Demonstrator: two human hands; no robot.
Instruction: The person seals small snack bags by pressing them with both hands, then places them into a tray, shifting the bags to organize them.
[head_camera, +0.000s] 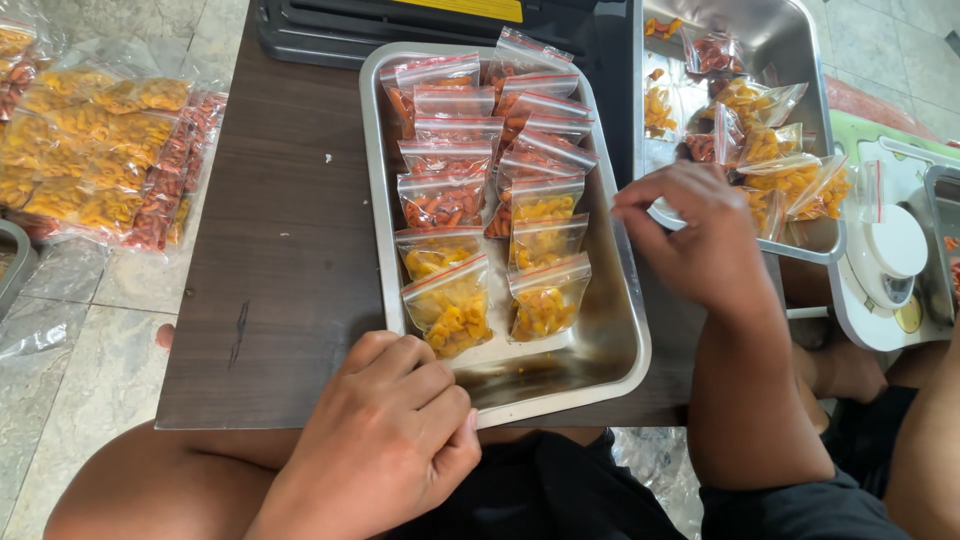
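Steel, shiny and shallow, the rectangular metal tray (620, 360) lies lengthwise away from the person on the dark wooden tabletop (280, 250), rows of clear zip bags of yellow and orange snacks (450, 310) inside. The left hand (395, 430), curled and empty, rests at its near rim, closest to the bags. The right hand (690, 240), fingers bent, hovers at the right rim; whether it pinches anything I cannot tell.

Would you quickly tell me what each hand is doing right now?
Left hand: curled shut, resting on the tray's near rim, holding nothing visible.
Right hand: curled at the tray's right edge; grip cannot be told.
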